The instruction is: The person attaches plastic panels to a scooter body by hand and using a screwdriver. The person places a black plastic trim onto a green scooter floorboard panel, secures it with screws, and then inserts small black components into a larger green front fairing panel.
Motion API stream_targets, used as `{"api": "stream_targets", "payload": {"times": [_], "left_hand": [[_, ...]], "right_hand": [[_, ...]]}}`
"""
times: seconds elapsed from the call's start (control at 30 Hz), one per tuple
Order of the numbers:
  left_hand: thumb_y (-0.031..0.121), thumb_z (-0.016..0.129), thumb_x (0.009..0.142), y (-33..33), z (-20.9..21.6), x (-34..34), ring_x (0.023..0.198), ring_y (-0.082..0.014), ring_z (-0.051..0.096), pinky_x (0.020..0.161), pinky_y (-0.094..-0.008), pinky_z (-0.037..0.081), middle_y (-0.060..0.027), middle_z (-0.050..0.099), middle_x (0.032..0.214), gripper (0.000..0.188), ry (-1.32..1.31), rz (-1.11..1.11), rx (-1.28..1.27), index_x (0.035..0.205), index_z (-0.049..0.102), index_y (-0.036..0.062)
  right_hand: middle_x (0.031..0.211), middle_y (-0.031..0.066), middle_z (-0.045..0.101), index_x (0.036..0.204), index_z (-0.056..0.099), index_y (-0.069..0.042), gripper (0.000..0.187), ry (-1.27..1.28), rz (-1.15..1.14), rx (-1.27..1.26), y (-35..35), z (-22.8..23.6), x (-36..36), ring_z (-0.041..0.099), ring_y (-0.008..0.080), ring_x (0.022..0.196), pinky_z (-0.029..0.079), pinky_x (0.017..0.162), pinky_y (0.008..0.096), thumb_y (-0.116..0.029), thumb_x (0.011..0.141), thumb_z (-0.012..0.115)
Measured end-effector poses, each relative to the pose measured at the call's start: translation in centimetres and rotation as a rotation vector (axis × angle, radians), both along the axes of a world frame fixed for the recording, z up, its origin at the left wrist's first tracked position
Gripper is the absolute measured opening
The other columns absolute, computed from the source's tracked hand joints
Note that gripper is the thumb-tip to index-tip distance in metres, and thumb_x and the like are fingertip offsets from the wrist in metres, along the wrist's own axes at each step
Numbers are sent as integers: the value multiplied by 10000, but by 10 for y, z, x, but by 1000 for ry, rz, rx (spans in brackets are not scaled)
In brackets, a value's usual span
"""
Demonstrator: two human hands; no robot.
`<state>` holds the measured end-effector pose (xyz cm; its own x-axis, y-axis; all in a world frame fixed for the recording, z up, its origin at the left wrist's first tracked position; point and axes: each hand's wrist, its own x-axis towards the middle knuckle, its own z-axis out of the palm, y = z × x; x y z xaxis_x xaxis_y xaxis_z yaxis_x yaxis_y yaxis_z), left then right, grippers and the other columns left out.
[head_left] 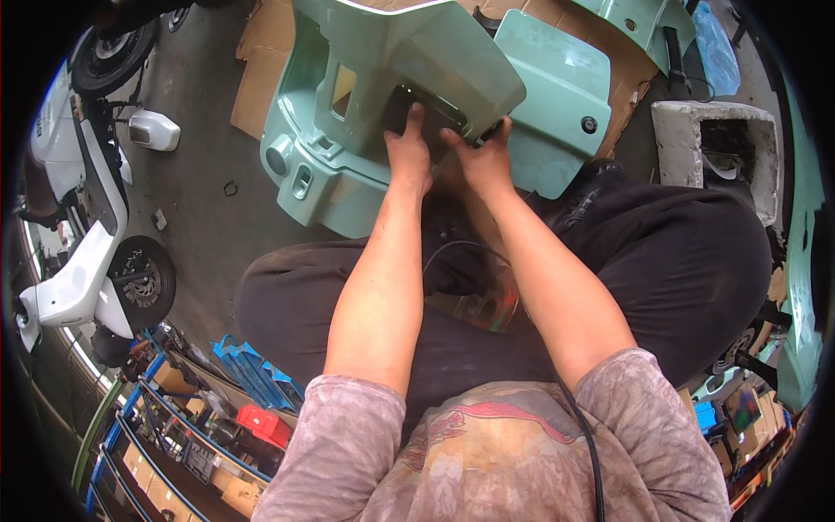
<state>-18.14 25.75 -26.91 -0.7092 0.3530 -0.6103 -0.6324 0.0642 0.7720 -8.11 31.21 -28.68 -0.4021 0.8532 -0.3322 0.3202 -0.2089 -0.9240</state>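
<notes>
Scooter repair workshop: white scooter (83, 261) on concrete floor (200, 209), loose green body panels (557, 96) on cardboard (261, 70), parts shelves (165, 435).

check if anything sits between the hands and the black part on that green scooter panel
Nothing visible does. Both hands, left hand and right hand, already rest on the black part set in the pale green panel, fingers touching it directly.

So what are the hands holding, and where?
Both the left hand and the right hand grip the black part set in the pale green scooter body panel, at its lower edge.
</notes>
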Motion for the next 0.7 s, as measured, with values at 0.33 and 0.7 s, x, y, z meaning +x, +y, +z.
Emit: {"api": "stream_targets", "payload": {"times": [0.33,0.7], "left_hand": [[304,725,844,-4,-23,-2,1032,-202,568,892,-340,470,-94,566,1155,603,170,-12,-83,1277,433,3],[354,703,842,-3,-14,-7,1264,-251,420,1049,-377,339,-166,431,1386,814,-2,-54,-103,1415,263,-19]], "right_hand": [[1169,183,491,1223,350,21,792,5,-37,26,-1,3,-5,528,331,1108,436,930,404,-340,710,833],[1186,181,494,1238,429,26,757,-74,-6,116,0,9,-6,539,327,1102,436,928,381,-391,729,804]]}}
